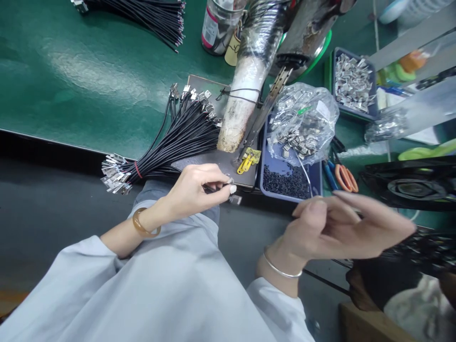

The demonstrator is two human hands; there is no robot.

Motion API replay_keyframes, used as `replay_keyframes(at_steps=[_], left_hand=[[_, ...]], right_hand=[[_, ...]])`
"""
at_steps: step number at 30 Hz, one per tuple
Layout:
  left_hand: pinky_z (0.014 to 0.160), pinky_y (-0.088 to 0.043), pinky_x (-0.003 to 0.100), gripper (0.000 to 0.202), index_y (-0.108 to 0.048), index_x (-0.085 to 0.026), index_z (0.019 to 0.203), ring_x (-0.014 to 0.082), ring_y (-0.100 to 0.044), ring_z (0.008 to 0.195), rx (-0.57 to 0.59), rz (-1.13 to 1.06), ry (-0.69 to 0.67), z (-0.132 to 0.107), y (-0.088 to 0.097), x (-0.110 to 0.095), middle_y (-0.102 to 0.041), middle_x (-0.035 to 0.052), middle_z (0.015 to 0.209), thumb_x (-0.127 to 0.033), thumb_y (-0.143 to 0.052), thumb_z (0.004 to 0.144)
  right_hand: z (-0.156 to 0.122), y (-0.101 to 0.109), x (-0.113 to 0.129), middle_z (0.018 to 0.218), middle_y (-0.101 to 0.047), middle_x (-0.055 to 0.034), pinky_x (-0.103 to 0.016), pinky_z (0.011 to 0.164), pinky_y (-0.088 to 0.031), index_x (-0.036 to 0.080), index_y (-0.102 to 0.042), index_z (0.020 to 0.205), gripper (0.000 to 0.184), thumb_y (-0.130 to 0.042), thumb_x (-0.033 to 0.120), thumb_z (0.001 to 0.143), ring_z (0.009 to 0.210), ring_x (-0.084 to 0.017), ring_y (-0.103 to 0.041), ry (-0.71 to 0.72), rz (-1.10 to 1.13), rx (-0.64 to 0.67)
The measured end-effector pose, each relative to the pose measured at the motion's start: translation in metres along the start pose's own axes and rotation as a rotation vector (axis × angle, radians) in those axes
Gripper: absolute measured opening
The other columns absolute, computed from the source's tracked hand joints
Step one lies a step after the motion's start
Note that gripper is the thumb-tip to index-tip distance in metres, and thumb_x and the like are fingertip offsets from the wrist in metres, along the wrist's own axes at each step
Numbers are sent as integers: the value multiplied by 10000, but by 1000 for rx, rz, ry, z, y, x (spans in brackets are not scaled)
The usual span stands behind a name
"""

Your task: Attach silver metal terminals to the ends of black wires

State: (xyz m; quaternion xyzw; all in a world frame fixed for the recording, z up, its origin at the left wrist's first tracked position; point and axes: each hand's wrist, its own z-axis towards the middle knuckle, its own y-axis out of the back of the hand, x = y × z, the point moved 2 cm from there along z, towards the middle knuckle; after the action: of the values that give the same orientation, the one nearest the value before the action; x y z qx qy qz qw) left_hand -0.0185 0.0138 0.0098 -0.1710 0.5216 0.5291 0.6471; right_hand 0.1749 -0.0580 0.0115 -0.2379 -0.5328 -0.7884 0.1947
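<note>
Cable bundle (178, 142): tied in red, left of the wrapped post.
Blue tray (281, 195): black bits (283, 183) under a clear bag (309, 114) of metal parts.
Wrapped post (245, 95): slants over the dark plate (224, 164), between bundle and tray.
Left hand (197, 190): thumb and finger pinch a small metal connector (231, 181) near the plate's front edge.
Right hand (335, 237): blurred, fingers curled; cannot tell whether it grips the thin silver strip (304, 173).
Table (99, 76): front edge passes beneath the bundle; green surface stretches to the far cables (153, 16).
</note>
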Motion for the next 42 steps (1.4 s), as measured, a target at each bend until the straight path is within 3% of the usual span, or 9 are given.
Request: replay_keyframes(at_steps=[4,10,16,22,27,30,34,39,42], left_hand=[[624,-479,206,156,-725,-134,924,99,-604,690,-110,229,-13,-4,4,6,-698,55,919,-146,-572,952],[802,-504,340,188,-704,-140,844,228,-599,907,148,669,-86,3,-1,13,-659,105,952,-168,-559,960],[837,-493,354,188,-659,-140,895,239,-580,938,234,634,-65,9,-3,17,-662,113,966,-130,-485,964],[609,-403,231,99,-591,-160,928,114,-488,587,55,162,95,7,4,15,-570,-31,668,-144,-493,923],[582,-400,189,44,-634,-158,799,82,-524,609,-58,-93,165,7,9,11,-640,-25,705,-165,-628,842],[608,-428,213,116,-697,-147,744,110,-590,646,-62,-88,131,7,10,9,-714,22,737,-153,-645,847],[602,-449,215,143,-751,-141,806,117,-612,608,-13,-95,137,12,11,5,-728,26,696,-193,-641,881],[497,-354,183,239,-699,-127,730,70,-484,478,147,-109,173,18,12,1,-628,-20,551,-194,-569,919],[486,-338,181,237,-681,-127,716,68,-462,480,208,-138,194,19,13,1,-622,-17,556,-190,-564,913]], right_hand=[[30,15,-25,818,-718,-68,-390,750,-563,256,-581,813,167,-642,393,887,815,-249,-709,-58,-92,16],[80,31,-57,687,-648,-35,-444,815,-509,267,-500,696,177,-643,250,799,714,-261,-650,-274,-337,-76],[100,13,-63,659,-633,8,-347,756,-490,252,-506,616,206,-677,153,677,679,-200,-609,-255,-261,64],[86,14,-63,631,-579,31,-332,695,-499,260,-488,612,192,-651,178,673,651,-181,-572,-38,-195,-156],[59,26,-39,726,-680,-4,-293,520,-509,247,-526,649,193,-695,268,739,576,-157,-609,-34,-58,-382],[41,26,-18,719,-699,9,-260,466,-525,226,-541,663,229,-749,274,747,506,-127,-633,-95,181,-385],[19,12,9,811,-737,-7,-304,609,-642,213,-563,713,231,-758,282,816,664,-161,-738,-54,490,-285],[6,-14,28,873,-755,-29,-299,675,-637,215,-689,791,83,-730,215,863,796,-170,-752,14,386,-315],[8,-28,29,906,-767,-39,-295,671,-637,217,-723,811,64,-710,219,873,815,-173,-753,-8,460,-220]])
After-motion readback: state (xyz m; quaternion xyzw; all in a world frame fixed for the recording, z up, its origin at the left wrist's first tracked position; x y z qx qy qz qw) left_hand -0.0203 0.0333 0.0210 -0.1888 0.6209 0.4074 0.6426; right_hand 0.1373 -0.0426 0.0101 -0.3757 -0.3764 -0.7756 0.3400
